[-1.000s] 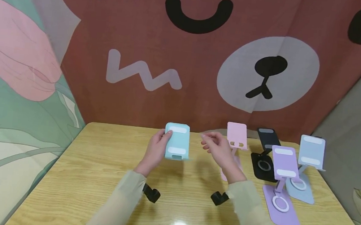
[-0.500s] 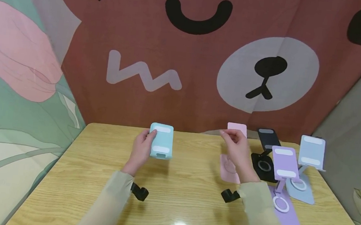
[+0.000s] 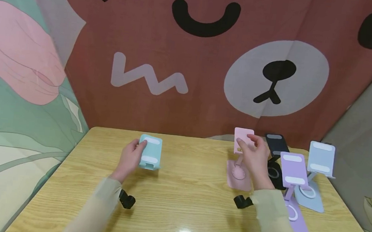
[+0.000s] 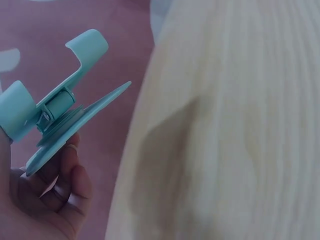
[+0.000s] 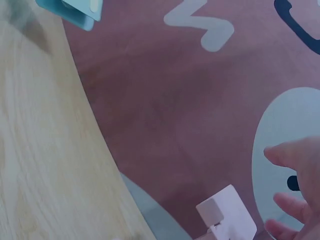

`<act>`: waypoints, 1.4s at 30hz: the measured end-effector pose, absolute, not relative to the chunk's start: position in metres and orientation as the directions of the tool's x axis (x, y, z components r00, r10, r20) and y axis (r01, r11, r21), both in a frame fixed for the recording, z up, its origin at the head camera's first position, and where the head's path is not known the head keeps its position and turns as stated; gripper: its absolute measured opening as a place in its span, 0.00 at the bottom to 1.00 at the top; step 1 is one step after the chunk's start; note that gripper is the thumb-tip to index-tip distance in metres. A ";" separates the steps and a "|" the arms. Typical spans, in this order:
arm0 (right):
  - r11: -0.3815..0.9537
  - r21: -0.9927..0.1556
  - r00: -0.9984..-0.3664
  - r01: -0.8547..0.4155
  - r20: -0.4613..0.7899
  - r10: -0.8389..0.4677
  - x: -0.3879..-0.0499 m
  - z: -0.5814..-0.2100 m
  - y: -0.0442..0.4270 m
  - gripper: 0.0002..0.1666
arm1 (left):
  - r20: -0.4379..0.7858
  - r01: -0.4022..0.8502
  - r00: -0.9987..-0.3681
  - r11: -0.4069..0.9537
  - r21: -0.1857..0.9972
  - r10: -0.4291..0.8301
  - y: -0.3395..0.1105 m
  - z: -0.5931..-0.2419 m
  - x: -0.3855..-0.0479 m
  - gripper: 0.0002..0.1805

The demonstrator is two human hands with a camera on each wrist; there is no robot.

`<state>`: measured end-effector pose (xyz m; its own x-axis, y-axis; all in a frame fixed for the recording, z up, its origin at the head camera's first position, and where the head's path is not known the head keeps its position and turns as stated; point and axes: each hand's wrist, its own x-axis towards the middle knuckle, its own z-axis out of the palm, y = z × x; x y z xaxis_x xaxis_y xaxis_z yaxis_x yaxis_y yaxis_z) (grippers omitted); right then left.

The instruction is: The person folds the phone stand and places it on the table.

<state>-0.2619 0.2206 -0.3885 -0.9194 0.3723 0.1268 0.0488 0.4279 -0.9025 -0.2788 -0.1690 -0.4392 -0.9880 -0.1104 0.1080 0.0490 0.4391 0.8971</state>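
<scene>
My left hand holds a folded teal phone stand above the left half of the table, thumb over its front plate. In the left wrist view the teal phone stand appears from the side, its base plate close to the hooked holder plate. Fingers of the left hand curl behind the base. My right hand holds nothing, its thumb and fingers spread in front of an unfolded pink phone stand. The right wrist view shows the right hand apart from the pink phone stand.
Right of the pink one, black, purple and light blue phone stands stand unfolded, close together on the wooden table. Behind the table's far edge hangs a brown cloth with a bear print.
My left hand has moved left with the teal phone stand and a little lower. My right hand has moved right to the pink phone stand, and its fingers have spread apart.
</scene>
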 end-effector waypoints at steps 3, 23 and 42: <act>0.452 -0.888 -0.912 0.080 0.118 0.394 -0.262 -0.392 0.224 0.41 | 0.101 0.032 -0.988 0.487 0.873 -0.116 -0.182 -0.444 -0.279 0.30; 0.381 -0.919 -0.931 0.102 0.047 0.362 -0.270 -0.408 0.242 0.47 | -0.035 -0.086 -0.995 0.683 0.726 -0.089 -0.272 -0.445 -0.291 0.41; 0.373 -0.907 -0.955 0.195 -0.088 0.285 -0.280 -0.415 0.252 0.46 | -0.084 -0.072 -0.996 0.770 0.635 -0.024 -0.301 -0.432 -0.297 0.37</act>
